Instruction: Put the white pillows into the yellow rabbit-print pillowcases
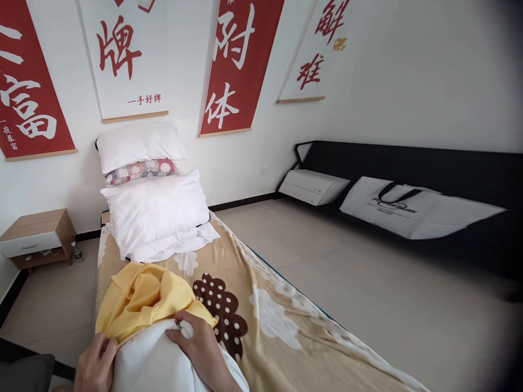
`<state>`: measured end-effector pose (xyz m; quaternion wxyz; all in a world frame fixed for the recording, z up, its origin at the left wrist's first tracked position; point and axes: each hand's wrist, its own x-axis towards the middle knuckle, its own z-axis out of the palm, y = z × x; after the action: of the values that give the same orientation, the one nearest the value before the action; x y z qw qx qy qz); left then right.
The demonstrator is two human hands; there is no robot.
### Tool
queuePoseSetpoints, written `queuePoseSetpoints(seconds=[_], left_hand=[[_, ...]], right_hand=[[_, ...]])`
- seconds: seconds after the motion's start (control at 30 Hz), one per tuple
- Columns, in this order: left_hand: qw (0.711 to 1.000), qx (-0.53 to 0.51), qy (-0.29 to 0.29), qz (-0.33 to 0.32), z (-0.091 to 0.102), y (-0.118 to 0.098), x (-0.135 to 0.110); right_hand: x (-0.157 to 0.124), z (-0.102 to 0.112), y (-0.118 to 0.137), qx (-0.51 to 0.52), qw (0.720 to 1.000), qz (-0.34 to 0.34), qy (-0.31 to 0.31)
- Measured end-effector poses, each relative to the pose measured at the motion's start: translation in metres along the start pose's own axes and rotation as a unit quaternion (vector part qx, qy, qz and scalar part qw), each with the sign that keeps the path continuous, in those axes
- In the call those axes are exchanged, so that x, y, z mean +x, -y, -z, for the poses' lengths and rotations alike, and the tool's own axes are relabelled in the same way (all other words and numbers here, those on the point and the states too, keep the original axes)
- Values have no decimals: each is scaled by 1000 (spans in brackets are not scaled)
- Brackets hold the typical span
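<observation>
A white pillow (147, 362) lies at the near end of the bed, its far end inside a bunched yellow pillowcase (151, 299). At the pillow's left side, my left hand (97, 362) is closed on the lower edge of the pillowcase. My right hand (200, 345) lies over the right part of the pillow, with thumb and fingers pinching a tuft of white pillow close to the yellow edge. Whether some yellow cloth is also in that pinch I cannot tell. Beneath everything spreads a tan blanket (239, 272) with brown and white flower shapes.
White pillows (155, 209) and a patterned pillow (141, 170) are stacked at the bed's head. A wooden nightstand (61, 226) and a small bottle (76, 252) stand left. Along the right, a black rack (408, 160) holds a white box (312, 186) and a white bag (388, 209).
</observation>
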<state>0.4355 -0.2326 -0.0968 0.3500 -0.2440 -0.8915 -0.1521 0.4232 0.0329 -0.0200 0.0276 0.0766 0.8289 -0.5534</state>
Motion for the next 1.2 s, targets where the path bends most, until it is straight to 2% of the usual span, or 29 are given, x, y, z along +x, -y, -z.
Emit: queuePoseSetpoints(seconds=[0.1,0.2,0.3,0.43,0.57,0.7,0.87,0.97,1.1,1.2], left_hand=[[992,73,-92,50,-11,-8,-2],[983,94,-135,83,-15,-3,-1],[980,73,-142,118,-16,2,-7],[977,11,-135,163,-19,-6,-15],[984,-31,-153,88,-20,-18,-6],[986,-20,-164,1,-12,-28,20],[991,15,-121,-50,1,-40,56],[991,22,-114,-65,3,-48,68],[994,11,-96,-47,6,-60,73],[997,7,-61,-56,7,-66,72]], right_hand=[[1,3,0,9,1000,-8,-13],[2,2,-1,11,1000,-12,-20],[3,-1,-3,11,1000,-1,-19],[4,-7,-3,4,1000,13,-12],[1,-8,2,-35,999,5,-29],[-5,-15,9,-122,992,4,-11],[-13,-37,16,-212,976,42,6],[-16,-48,15,-242,968,59,7],[-18,-56,14,-263,959,98,26],[-17,-56,14,-239,967,85,23]])
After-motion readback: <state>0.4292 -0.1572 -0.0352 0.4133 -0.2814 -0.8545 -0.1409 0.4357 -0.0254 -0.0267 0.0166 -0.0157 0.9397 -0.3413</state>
